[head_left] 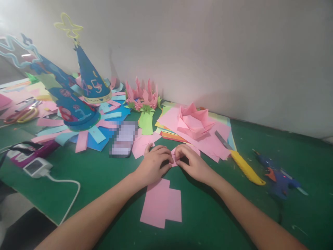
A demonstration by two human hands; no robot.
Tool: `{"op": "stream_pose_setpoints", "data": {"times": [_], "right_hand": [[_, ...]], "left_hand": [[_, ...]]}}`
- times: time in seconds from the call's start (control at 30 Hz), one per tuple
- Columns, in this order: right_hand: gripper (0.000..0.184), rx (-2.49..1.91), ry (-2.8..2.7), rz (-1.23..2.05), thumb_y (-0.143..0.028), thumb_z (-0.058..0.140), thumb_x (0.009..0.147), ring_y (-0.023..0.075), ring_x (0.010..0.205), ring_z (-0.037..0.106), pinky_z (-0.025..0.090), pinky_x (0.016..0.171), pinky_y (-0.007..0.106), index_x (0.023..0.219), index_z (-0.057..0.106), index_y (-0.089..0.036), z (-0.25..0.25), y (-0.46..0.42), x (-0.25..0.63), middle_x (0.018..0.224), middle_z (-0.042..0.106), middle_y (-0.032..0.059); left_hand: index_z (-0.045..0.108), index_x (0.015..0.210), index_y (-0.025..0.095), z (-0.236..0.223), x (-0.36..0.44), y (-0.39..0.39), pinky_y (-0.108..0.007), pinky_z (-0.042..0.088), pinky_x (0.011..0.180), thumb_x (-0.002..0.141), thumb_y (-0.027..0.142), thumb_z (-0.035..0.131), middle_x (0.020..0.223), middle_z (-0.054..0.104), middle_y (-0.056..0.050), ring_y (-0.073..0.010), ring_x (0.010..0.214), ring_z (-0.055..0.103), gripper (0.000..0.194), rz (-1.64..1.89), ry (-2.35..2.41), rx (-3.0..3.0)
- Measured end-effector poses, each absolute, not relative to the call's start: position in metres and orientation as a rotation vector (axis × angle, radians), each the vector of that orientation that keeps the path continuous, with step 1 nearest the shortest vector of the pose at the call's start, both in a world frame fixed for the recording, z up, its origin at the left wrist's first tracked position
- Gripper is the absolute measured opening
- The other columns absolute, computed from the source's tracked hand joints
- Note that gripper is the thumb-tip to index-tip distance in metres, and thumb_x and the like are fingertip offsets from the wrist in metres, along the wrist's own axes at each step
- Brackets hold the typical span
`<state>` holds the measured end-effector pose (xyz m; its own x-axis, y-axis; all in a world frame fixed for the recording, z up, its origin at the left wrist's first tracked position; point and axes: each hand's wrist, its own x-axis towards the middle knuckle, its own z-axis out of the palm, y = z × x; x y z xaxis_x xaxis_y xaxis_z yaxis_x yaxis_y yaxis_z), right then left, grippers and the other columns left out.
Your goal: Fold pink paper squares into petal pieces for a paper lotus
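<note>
My left hand (153, 163) and my right hand (191, 162) meet at the middle of the green mat (104, 173), fingers curled and pressed down on a small pink paper piece (174, 157) between them. Most of that piece is hidden under the fingers. Just in front of my wrists lie pink paper squares (161, 203), overlapping flat on the mat. Behind my right hand sits a folded pink paper lotus (194, 121) on a stack of coloured sheets (171, 133).
A yellow utility knife (243, 165) and a blue glue gun (277, 175) lie right. Blue cone hats (91, 78) on paper strips, a spiky pink flower (142, 97), a phone (123, 139), scissors (19, 114) and a white charger with cable (36, 167) sit left. A wall runs behind.
</note>
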<state>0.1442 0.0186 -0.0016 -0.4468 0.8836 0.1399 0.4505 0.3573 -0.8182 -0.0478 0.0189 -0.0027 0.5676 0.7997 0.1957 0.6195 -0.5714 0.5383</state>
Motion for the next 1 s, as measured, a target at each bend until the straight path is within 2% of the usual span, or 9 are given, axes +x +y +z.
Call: {"op": "stream_pose_setpoints", "data": {"times": [0.3, 0.5, 0.77, 1.0], "right_hand": [[0.011, -1.064, -1.852, 1.210, -0.012, 0.047, 0.081, 0.0148, 0.082, 0.054, 0.048, 0.077, 0.033, 0.083, 0.044, -0.022, -0.002, 0.021, 0.154, 0.087, 0.052, 0.0011], [0.013, -1.157, -1.980, 1.001, -0.009, 0.046, 0.080, 0.0165, 0.082, 0.054, 0.047, 0.076, 0.035, 0.083, 0.049, -0.021, -0.006, 0.018, 0.153, 0.086, 0.053, 0.0021], [0.019, -1.138, -2.019, 1.088, -0.005, 0.047, 0.078, 0.0156, 0.086, 0.055, 0.047, 0.084, 0.036, 0.086, 0.050, -0.021, 0.002, 0.019, 0.154, 0.088, 0.053, 0.0013], [0.014, -1.158, -1.996, 1.073, -0.008, 0.046, 0.079, 0.0157, 0.083, 0.054, 0.047, 0.078, 0.034, 0.082, 0.049, -0.021, 0.000, 0.020, 0.152, 0.086, 0.052, 0.0016]], "left_hand": [[0.063, 0.086, 0.025, -0.003, -0.048, 0.019, -0.050, 0.011, 0.107, 0.083, 0.020, 0.056, 0.104, 0.064, 0.001, -0.0208, 0.111, 0.051, 0.009, 0.581, 1.135, 2.354], [0.062, 0.087, 0.025, -0.005, -0.049, 0.018, -0.049, 0.013, 0.107, 0.084, 0.019, 0.055, 0.106, 0.064, 0.001, -0.0208, 0.111, 0.051, 0.010, 0.584, 1.135, 2.354], [0.063, 0.085, 0.025, -0.004, -0.048, 0.018, -0.050, 0.011, 0.106, 0.084, 0.021, 0.055, 0.105, 0.064, 0.001, -0.0217, 0.111, 0.051, 0.009, 0.586, 1.148, 2.347], [0.063, 0.085, 0.025, -0.004, -0.047, 0.018, -0.051, 0.011, 0.106, 0.084, 0.020, 0.056, 0.106, 0.064, 0.001, -0.0218, 0.112, 0.051, 0.008, 0.584, 1.149, 2.344]]}}
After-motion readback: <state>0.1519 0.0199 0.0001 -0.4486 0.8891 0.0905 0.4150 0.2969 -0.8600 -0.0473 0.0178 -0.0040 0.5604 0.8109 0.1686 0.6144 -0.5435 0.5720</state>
